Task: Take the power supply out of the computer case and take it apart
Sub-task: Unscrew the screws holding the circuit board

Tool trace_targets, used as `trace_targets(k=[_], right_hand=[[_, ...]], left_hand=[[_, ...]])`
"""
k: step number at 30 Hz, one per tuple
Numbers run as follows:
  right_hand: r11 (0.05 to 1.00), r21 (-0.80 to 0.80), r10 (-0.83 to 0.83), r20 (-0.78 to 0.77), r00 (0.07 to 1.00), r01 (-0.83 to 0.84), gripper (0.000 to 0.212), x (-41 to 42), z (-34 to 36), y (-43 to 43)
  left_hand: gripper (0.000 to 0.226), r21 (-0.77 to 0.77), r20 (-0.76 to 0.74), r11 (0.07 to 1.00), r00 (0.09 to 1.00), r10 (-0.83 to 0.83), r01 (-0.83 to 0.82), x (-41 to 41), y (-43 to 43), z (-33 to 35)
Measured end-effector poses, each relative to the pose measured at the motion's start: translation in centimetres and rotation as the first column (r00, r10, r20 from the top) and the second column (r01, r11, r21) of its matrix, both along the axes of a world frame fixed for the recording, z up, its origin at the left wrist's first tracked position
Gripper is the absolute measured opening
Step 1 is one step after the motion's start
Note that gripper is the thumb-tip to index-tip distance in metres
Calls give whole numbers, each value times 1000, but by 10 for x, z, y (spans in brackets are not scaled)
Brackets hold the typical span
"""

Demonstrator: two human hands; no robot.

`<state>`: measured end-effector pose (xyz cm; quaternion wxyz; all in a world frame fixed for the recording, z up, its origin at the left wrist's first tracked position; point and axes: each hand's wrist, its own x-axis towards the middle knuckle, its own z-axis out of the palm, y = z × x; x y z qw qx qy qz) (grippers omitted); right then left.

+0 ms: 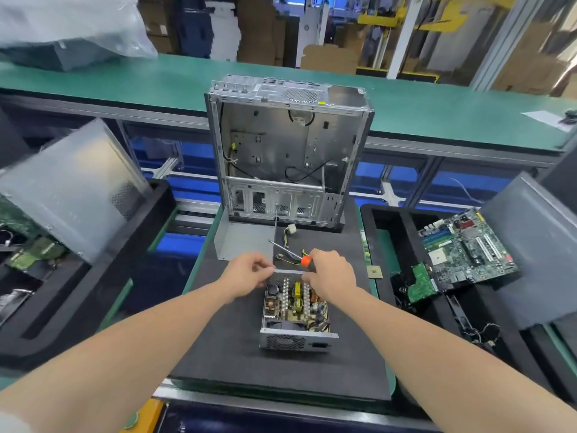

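Power supply (295, 310), lid off, on black foam mat (224, 339) before upright computer case (290, 145). Long axis runs away from person, fan-grille end nearest. Left hand (246, 273) pinches far wall rim. Right hand (332, 270) grips orange-handled screwdriver (305, 260), fingertips on same rim. Long green table (125, 79) behind, cardboard boxes (331, 57) beyond. Writing too blurred to read.

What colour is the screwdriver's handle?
Orange: the screwdriver handle, held in the right hand; head view.

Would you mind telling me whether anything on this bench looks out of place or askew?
A small square chip lies loose at the mat's right edge, not in a tray. The motherboard leans tilted in the right tray. The opened power supply suits the task.
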<state>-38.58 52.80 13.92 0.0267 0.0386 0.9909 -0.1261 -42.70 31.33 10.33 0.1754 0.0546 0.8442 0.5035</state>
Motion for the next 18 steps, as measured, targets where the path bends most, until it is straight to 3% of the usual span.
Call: trace_targets(k=[13,18], right_hand=[[992,-122,23,51,998,-17,26,3,16,17],[985,13,-173,-17,985,173,15,20,25,20]], left_hand=[[22,72,163,933,918,-361,354,2,6,11],[35,-313,-9,815,857,-516,488,-16,55,37]])
